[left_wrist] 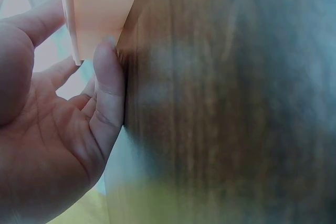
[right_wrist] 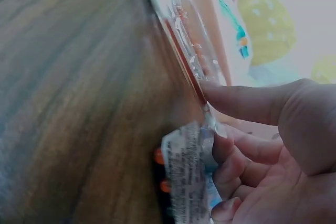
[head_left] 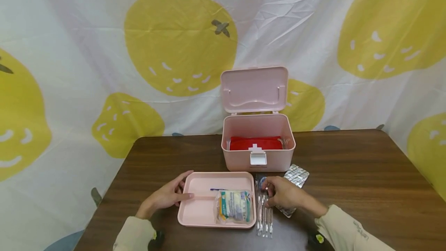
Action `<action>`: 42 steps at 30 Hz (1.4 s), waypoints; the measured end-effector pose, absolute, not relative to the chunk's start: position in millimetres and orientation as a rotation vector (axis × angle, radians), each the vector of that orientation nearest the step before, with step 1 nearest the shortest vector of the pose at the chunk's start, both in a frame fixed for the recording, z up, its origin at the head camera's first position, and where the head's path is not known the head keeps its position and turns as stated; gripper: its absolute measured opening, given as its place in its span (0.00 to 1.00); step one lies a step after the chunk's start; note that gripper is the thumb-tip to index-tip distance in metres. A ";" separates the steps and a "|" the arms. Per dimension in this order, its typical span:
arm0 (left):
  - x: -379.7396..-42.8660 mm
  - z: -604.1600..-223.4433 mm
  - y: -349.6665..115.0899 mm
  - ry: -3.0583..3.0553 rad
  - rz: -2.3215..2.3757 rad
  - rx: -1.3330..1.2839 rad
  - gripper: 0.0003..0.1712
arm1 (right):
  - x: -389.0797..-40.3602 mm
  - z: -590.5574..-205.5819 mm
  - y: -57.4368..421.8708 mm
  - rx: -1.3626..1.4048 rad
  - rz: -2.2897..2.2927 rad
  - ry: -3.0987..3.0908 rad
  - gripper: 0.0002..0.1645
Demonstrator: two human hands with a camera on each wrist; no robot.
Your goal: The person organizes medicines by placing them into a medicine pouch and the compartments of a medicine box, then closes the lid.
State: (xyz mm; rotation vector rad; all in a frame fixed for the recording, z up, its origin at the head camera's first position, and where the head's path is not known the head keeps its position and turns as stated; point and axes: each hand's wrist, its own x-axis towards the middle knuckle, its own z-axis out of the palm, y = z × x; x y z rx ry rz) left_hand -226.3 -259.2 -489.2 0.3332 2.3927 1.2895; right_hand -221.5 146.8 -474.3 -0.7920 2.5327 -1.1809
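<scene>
A pink tray [head_left: 200, 217] lies on the table. My left hand [head_left: 164, 196] holds its left end, thumb over the rim and fingers along the outside wall. Inside the tray, to the right, sits a clear-wrapped packet [head_left: 235, 205] printed green and white, with a thin blue item [head_left: 218, 189] behind it. Right of the tray lie slim clear packets of cotton swabs [head_left: 265, 222]. My right hand [head_left: 285, 193] pinches their far end between thumb and fingers. Partly under that hand is a silver blister pack [head_left: 297, 174], whose printed foil and orange capsules show in the right wrist view.
Behind the tray stands a pink box [head_left: 258, 162] with its lid [head_left: 256, 90] raised and a red pouch [head_left: 256, 143] inside. The brown wooden table [head_left: 348, 173] ends at a hanging cloth [head_left: 87, 69] with yellow fruit prints.
</scene>
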 end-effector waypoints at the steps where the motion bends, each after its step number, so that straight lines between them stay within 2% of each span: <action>1: -226.2 -488.8 -258.9 2.393 1.289 0.329 0.48 | -222.4 -473.1 147.8 -0.795 -1.183 2.512 0.23; 10: -228.8 -489.1 -256.7 2.417 1.273 0.286 0.47 | -229.7 -458.8 163.0 -0.748 -1.218 2.380 0.11; 18: -228.1 -487.8 -255.7 2.429 1.262 0.264 0.47 | -232.9 -447.6 174.5 -0.687 -1.274 2.340 0.06; 28: -228.1 -488.8 -255.1 2.417 1.277 0.291 0.47 | -233.2 -443.5 187.2 -0.439 -1.496 2.202 0.08; 33: -227.1 -488.8 -254.3 2.410 1.278 0.293 0.48 | -233.8 -441.5 193.0 -0.478 -1.495 2.243 0.07; 39: -227.6 -489.6 -254.4 2.418 1.277 0.286 0.47 | -234.8 -439.4 198.4 -0.491 -1.584 2.181 0.15; 42: -228.0 -489.8 -254.7 2.423 1.277 0.281 0.47 | -234.3 -439.4 196.0 -0.489 -1.626 2.144 0.15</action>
